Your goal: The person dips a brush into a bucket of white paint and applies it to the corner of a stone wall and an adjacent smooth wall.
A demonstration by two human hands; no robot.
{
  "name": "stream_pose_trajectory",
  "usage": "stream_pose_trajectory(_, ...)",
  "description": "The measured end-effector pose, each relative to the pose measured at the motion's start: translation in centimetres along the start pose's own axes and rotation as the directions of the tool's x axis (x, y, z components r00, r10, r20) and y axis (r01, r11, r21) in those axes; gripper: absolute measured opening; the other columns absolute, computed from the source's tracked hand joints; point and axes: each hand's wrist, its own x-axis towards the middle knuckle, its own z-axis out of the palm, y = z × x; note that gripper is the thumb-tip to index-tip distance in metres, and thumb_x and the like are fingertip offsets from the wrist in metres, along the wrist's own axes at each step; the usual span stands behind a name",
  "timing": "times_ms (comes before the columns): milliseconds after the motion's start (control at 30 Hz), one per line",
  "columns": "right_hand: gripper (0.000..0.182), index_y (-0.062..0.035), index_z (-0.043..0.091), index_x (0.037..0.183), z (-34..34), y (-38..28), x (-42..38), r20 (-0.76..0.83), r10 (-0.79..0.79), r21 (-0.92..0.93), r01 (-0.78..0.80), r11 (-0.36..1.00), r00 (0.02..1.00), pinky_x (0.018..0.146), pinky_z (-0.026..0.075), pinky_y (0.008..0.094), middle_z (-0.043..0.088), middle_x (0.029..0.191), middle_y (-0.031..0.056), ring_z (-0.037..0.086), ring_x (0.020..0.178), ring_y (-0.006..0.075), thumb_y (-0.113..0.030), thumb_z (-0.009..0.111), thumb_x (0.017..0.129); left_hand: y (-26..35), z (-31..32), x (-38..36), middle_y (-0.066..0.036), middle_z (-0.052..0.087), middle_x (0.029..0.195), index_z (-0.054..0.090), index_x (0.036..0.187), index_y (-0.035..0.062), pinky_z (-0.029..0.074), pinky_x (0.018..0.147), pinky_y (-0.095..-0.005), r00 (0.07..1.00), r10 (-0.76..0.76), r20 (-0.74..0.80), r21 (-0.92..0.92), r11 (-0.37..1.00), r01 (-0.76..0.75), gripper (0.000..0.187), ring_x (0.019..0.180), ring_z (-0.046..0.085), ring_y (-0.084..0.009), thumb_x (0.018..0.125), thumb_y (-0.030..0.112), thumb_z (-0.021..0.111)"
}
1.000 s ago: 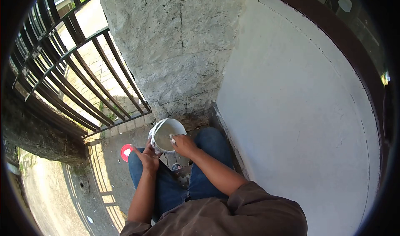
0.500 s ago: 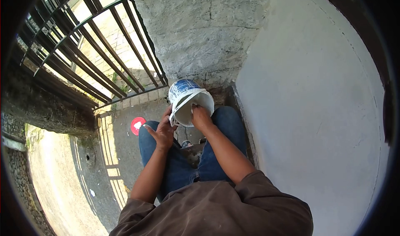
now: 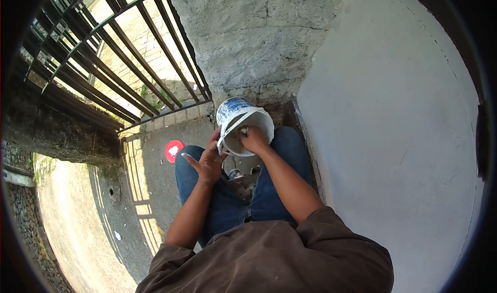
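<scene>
Fingers [image 3: 213, 136] of the left hand [image 3: 209, 163], thumb [image 3: 192, 162] splayed, rested against one tilted bucket [image 3: 256, 119] at its eight o'clock; the right hand [image 3: 254, 140] pinched one pale thing [image 3: 244, 130] inside (its shape seemed lost in shade). That bucket sat at the wearer's twelve, between two knees [image 3: 187, 156]. One wall [image 3: 388, 127] edged three o'clock; open floor [image 3: 152, 176] stretched toward nine, around one red disc [image 3: 170, 158].

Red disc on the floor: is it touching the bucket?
Apart: the head view shows grey floor between the red disc and the tilted bucket.
</scene>
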Motion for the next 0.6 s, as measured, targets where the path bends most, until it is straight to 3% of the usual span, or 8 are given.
stream_pose_trajectory(33, 0.023, 0.0064, 0.073, 0.099, 0.6, 1.0, 0.7, 0.002, 0.000, 0.004, 0.000, 1.000, 1.000, 0.081, 0.060, 0.0466, 0.075, 0.094, 0.0274, 0.075, 0.088, 0.0394, -0.016, 0.067, 0.096, -0.1, -0.3, 0.1, -0.009, 0.028, 0.171, 0.069, 0.127, 0.0041, 0.022, 0.118, -0.0694, 1.000, -0.005, -0.019, -0.029, 1.000, 0.004, 0.130, 0.157, 0.023, -0.0341, 0.072, 0.108, 0.012)
stream_pose_trajectory(100, 0.026, 0.0076, 0.072, 0.106, 1.2, 2.1, 1.7, 0.155, 0.080, 0.599, -0.158, 0.785, 0.985, 0.071, 0.062, 0.0405, 0.077, 0.093, 0.0233, 0.077, 0.076, 0.0298, -0.017, 0.064, 0.101, -0.2, -1.0, 0.4, -0.009, 0.029, 0.171, 0.068, 0.128, 0.0044, 0.020, 0.118, -0.0701, 0.999, -0.006, -0.039, -0.057, 0.998, 0.004, 0.131, 0.157, 0.024, -0.0330, 0.071, 0.108, 0.012)
stream_pose_trajectory(133, 0.025, 0.0065, 0.072, 0.108, 1.3, 2.1, 1.7, 0.086, 0.044, 0.701, -0.092, 0.707, 0.995, 0.064, 0.061, 0.0341, 0.077, 0.087, 0.0164, 0.075, 0.068, 0.0201, -0.017, 0.064, 0.103, -0.2, -1.4, 0.7, -0.008, 0.031, 0.170, 0.067, 0.131, 0.0041, 0.017, 0.119, -0.0703, 0.999, -0.028, -0.045, -0.093, 0.995, 0.024, 0.133, 0.156, 0.025, -0.0325, 0.070, 0.108, 0.011)
stream_pose_trajectory(200, 0.025, 0.0054, 0.072, 0.109, 0.2, 1.3, 1.2, 0.104, 0.052, 0.767, -0.113, 0.631, 0.993, 0.062, 0.061, 0.0323, 0.076, 0.085, 0.0151, 0.074, 0.067, 0.0190, -0.017, 0.063, 0.103, -0.3, -2.1, 0.8, -0.006, 0.032, 0.169, 0.065, 0.135, 0.0037, 0.014, 0.120, -0.0705, 0.998, -0.045, -0.054, -0.127, 0.991, 0.038, 0.135, 0.155, 0.026, -0.0320, 0.070, 0.109, 0.011)
stream_pose_trajectory(267, 0.025, 0.0043, 0.072, 0.109, -1.1, 0.2, 0.4, 0.123, 0.062, 0.825, -0.137, 0.549, 0.990, 0.061, 0.060, 0.0306, 0.075, 0.082, 0.0138, 0.073, 0.066, 0.0180, -0.018, 0.063, 0.103, -0.5, -2.2, 0.7, -0.007, 0.040, 0.163, 0.060, 0.143, 0.0021, 0.007, 0.120, -0.0728, 0.957, -0.156, -0.246, -0.278, 0.957, 0.084, 0.139, 0.153, 0.029, -0.0320, 0.069, 0.109, 0.010)
stream_pose_trajectory(367, 0.025, 0.0021, 0.072, 0.109, -2.5, -0.4, -0.6, 0.091, 0.036, 0.869, -0.097, 0.486, 0.995, 0.057, 0.056, 0.0266, 0.072, 0.076, 0.0108, 0.067, 0.060, 0.0138, -0.020, 0.062, 0.104, 1.2, 0.2, 1.1, -0.009, 0.049, 0.154, 0.053, 0.148, -0.0029, 0.004, 0.121, -0.0740, 0.914, -0.229, -0.335, -0.304, 0.945, 0.125, 0.141, 0.150, 0.032, -0.0344, 0.072, 0.107, 0.011)
stream_pose_trajectory(467, 0.025, 0.0003, 0.072, 0.107, -4.0, -0.7, -1.5, 0.065, 0.091, 0.880, -0.100, 0.464, 0.994, 0.053, 0.051, 0.0255, 0.070, 0.074, 0.0099, 0.062, 0.057, 0.0120, -0.021, 0.060, 0.104, 1.2, -1.2, 1.4, -0.015, 0.052, 0.149, 0.049, 0.148, -0.0087, 0.004, 0.123, -0.0719, 0.862, -0.296, -0.411, -0.331, 0.930, 0.161, 0.140, 0.150, 0.033, -0.0362, 0.076, 0.105, 0.012)
stream_pose_trajectory(600, 0.028, -0.0010, 0.071, 0.109, -5.5, -0.2, -1.8, 0.036, 0.196, 0.965, -0.085, 0.248, 0.980, 0.052, 0.046, 0.0266, 0.068, 0.074, 0.0084, 0.059, 0.056, 0.0131, -0.026, 0.062, 0.101, 1.0, -1.8, 1.3, -0.024, 0.050, 0.148, 0.046, 0.146, -0.0152, 0.011, 0.125, -0.0696, 0.851, -0.342, -0.398, -0.404, 0.899, 0.173, 0.138, 0.150, 0.033, -0.0384, 0.080, 0.102, 0.015)
